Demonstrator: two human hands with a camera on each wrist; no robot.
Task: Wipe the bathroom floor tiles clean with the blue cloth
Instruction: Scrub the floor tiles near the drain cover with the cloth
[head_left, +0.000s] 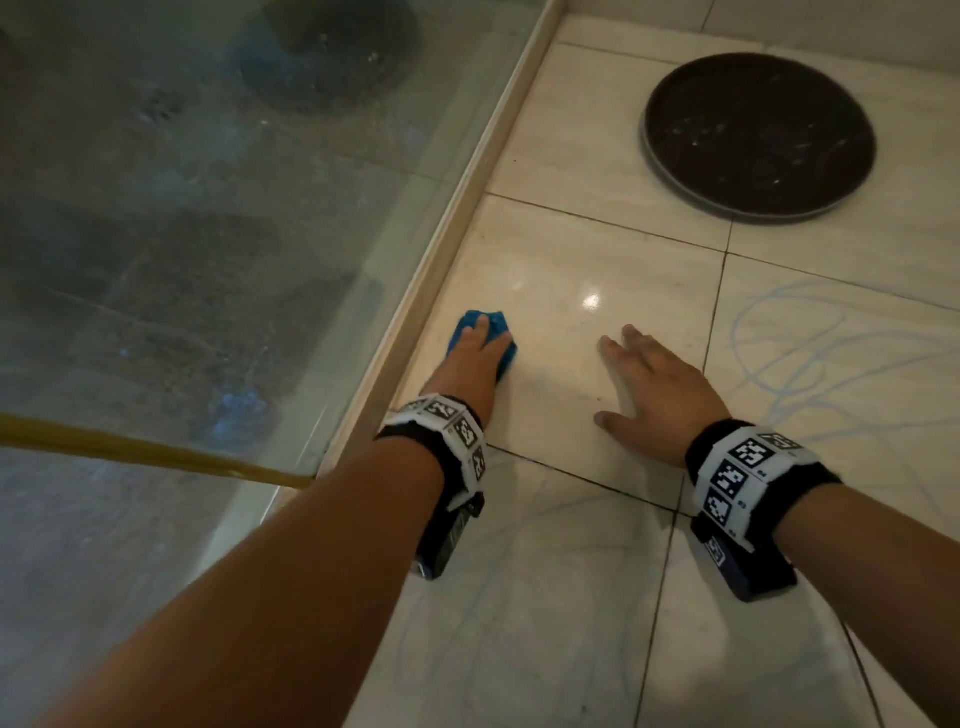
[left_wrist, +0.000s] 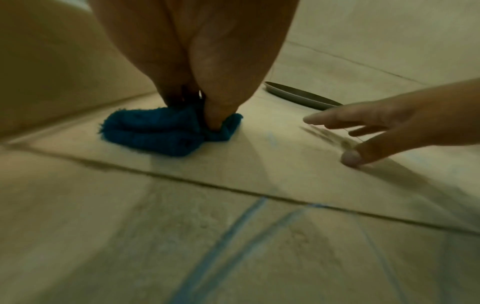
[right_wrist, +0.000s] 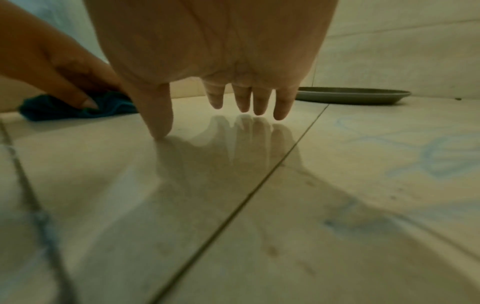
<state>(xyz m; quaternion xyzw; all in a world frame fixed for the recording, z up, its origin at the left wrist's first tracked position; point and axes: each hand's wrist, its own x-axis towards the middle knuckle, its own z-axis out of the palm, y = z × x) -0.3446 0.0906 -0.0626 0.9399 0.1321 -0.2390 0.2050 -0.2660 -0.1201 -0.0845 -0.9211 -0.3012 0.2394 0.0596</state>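
My left hand (head_left: 480, 348) presses the bunched blue cloth (head_left: 510, 356) onto a cream floor tile (head_left: 561, 249), close to the beige sill. In the left wrist view the thumb and fingers (left_wrist: 215, 115) push down into the cloth (left_wrist: 155, 131). My right hand (head_left: 615, 382) is spread on the same tile to the cloth's right. Its thumb and fingertips (right_wrist: 161, 127) touch the glossy floor and it holds nothing. Pale blue scribble marks (head_left: 810, 353) cover the tiles to the right and nearer me (left_wrist: 233, 236).
A dark round tray (head_left: 761, 137) lies on the floor at the back right. On the left stands a wet glass partition (head_left: 208, 208) on a beige sill (head_left: 441, 270). A yellow strip (head_left: 156, 452) runs along the glass edge. Dark grout lines cross the tiles.
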